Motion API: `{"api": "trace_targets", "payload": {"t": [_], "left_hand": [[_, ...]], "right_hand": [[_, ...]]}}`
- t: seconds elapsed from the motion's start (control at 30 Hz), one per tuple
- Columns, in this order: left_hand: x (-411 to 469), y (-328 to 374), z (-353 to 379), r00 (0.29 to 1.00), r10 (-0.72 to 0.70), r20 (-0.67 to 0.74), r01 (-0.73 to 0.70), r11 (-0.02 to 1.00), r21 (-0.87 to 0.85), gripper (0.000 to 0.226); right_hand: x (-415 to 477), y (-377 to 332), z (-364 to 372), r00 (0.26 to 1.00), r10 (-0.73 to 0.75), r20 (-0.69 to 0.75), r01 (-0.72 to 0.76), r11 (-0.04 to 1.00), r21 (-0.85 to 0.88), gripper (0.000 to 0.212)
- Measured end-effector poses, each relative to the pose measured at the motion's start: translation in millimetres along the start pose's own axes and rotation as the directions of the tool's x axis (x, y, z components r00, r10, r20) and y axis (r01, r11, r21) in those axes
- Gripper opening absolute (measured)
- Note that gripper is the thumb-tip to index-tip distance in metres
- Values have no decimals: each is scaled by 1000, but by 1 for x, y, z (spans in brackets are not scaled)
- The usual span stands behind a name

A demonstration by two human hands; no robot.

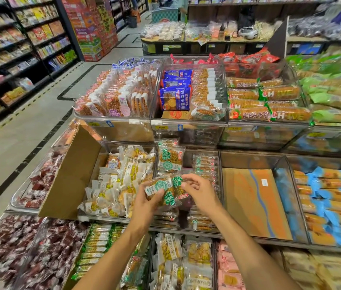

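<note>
Our left hand (147, 204) grips a green-printed snack packet (160, 188) from below, its fingers curled round the lower edge and the thumb pressed on the clear front by the round green logo. Our right hand (200, 194) comes in from the other side with its fingers bent, and thumb and forefinger pinch the packet's upper right corner. The packet lies tilted between both hands, in the air above the middle tier of the display stand (186, 227), over a clear bin (219, 185) that holds more packets of the same kind. One of these, an upright green packet (170, 159), stands at the back of that bin, just beyond our fingers.

Just left of the hands sits an open cardboard box (71, 176) with its flap raised, filled with yellow-printed packets (119, 185) in a loose heap. To the right, in the next compartment, lies a flat orange cardboard sheet (255, 204), and past it we see blue-ended biscuit rolls (328, 208) stacked in rows.

On the upper tier stand blue packets (175, 95) and, beside them, chive cracker rolls (270, 101). Dark red wrapped sweets (35, 258) fill the low bin at lower left, and stocked shelves (8, 59) line the aisle beyond
</note>
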State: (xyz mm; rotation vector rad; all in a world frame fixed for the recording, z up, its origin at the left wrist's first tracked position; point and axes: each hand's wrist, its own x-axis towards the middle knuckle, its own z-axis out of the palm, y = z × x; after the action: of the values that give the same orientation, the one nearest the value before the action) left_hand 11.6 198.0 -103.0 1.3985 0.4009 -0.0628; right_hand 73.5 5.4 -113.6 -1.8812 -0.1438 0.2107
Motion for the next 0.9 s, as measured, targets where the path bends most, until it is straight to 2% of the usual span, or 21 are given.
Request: {"api": "trace_targets", "payload": {"t": [0.1,0.17,0.27,0.33,0.4,0.47,0.57,0.63,0.73,0.8,0.9], "left_hand": [[5,11,-4,982,188,2,-184,957,224,43],[17,20,-11,963,270,5,-257,911,322,32],[34,35,-13,961,276,9,-262,900,347,30],[43,42,-5,948,316,25,-304,884,354,33],[54,43,5,925,378,41,-361,842,402,32],[60,40,13,921,389,-16,-338,819,464,34],[69,35,13,921,374,-108,-258,795,549,53],[73,32,10,927,366,-76,-243,744,623,61],[82,32,12,932,359,-45,-260,752,606,58],[85,35,18,925,379,-41,-272,731,626,57],[89,39,21,921,386,46,-310,657,687,88]], "right_hand": [[10,-8,-6,990,-102,-95,86,984,-156,28],[22,-20,-11,956,-247,-156,195,936,-292,30],[42,-45,-14,878,-463,-123,348,792,-501,28],[56,-57,-8,898,-431,-94,313,772,-553,27],[66,-64,-1,942,-318,-108,232,848,-477,28],[68,-64,5,958,-249,-140,179,905,-385,29],[56,-47,13,896,-262,-359,164,946,-279,22],[47,-32,19,881,-112,-459,77,993,-94,30],[49,-22,30,928,152,-341,-84,975,206,57],[55,-25,37,946,198,-258,-135,961,242,73],[61,-31,45,970,195,-148,-157,959,237,92]]}}
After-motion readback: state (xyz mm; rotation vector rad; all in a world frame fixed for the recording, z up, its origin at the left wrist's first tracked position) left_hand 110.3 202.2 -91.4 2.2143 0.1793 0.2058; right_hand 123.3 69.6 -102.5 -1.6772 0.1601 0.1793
